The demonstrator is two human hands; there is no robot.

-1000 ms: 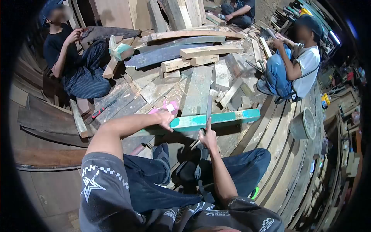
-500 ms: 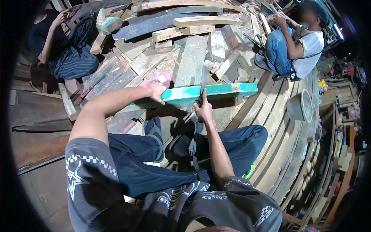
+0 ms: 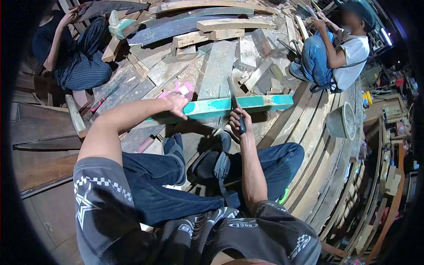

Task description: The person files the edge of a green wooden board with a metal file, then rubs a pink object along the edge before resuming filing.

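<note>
A long beam with green and whitish paint [image 3: 260,101] lies crosswise in front of me. My left hand [image 3: 178,105] is on its left part, the fingers wrapped over the wood. Beside that hand lies a pink cloth [image 3: 187,88]. My right hand [image 3: 241,121] is closed round the black handle of a saw, just on my side of the beam. The saw's narrow blade [image 3: 232,90] slants up across the beam, right of its middle. Whether the blade sits in a cut cannot be made out.
One person [image 3: 84,57] sits at the upper left, another [image 3: 338,53] at the upper right. Wood pieces [image 3: 221,24] lie beyond the beam. A grey bucket [image 3: 338,123] stands at the right. A red and black tool [image 3: 100,102] lies at the left.
The saw handle has turned and come into clearer view in my right hand, whose fingers now wrap round it. The blade leans more to the left. My left hand is nearly unmoved.
</note>
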